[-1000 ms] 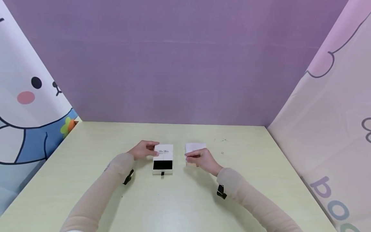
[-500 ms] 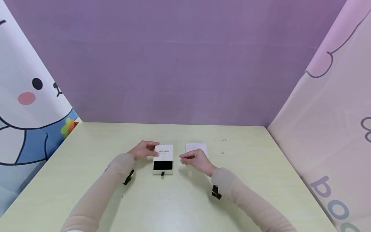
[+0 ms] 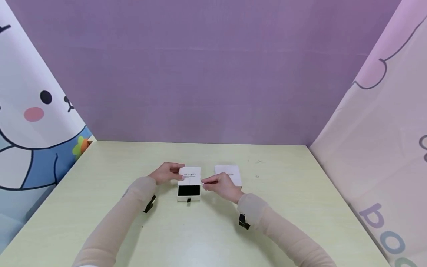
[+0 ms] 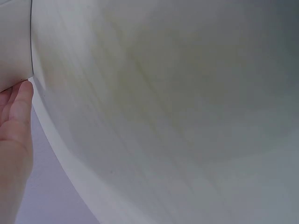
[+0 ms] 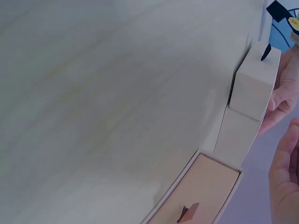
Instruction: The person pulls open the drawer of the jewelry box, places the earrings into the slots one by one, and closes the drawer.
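With left hand [image 3: 166, 173], gripping white rectangular cardboard box [image 3: 191, 171] with pulled-out black-lined drawer [image 3: 188, 190] on pale wood-grain desk [image 3: 186, 237]. With right hand [image 3: 222, 186], pinching tiny item [image 3: 202, 182] (too small to identify) just beside box.

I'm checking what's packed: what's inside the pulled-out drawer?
The drawer's exposed part shows a black interior; no item can be made out on it. The white cover hides the back part, so its contents cannot be seen.
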